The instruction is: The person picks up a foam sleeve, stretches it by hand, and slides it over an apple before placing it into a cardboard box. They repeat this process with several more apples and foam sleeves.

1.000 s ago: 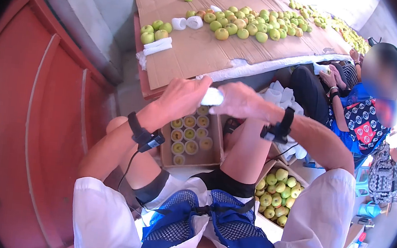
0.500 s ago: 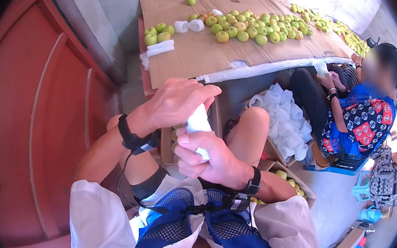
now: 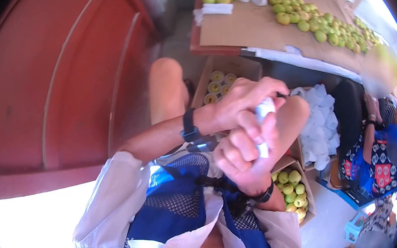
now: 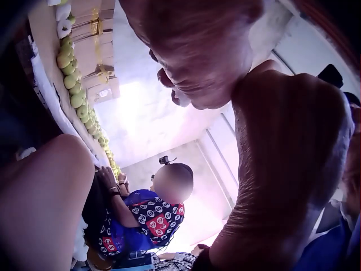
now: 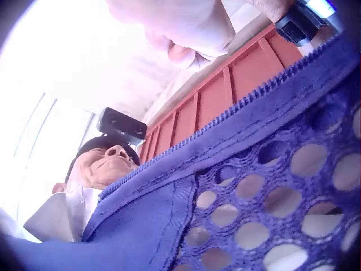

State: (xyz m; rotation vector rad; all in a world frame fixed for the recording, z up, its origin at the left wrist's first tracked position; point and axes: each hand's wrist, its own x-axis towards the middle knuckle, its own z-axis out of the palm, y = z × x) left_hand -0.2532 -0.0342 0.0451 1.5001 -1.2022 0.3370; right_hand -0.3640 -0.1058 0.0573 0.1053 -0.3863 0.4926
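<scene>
Between both hands is a white foam net sleeve (image 3: 264,107), narrow and mostly covered by fingers. My right hand (image 3: 240,153) grips it from below, with the thumb raised along its side and the fingers curled. My left hand (image 3: 240,99) holds its upper end, the fingers bent over the top. Whether the sleeve has a fruit inside, I cannot tell. In the left wrist view the two hands meet close together, the sleeve hidden behind them.
Below the hands, a carton (image 3: 205,79) holds apples in white sleeves. Another carton (image 3: 312,214) holds bare apples, beside a heap of foam nets (image 3: 317,122). Apples (image 3: 311,20) lie on the cardboard-covered table (image 3: 242,31). A seated person (image 4: 149,217) is at the right, a red door (image 3: 87,73) at the left.
From stretching the white sleeve in front of me, both hands have come closer together and moved to the right, the right hand now below the left. The head view has turned left and down.
</scene>
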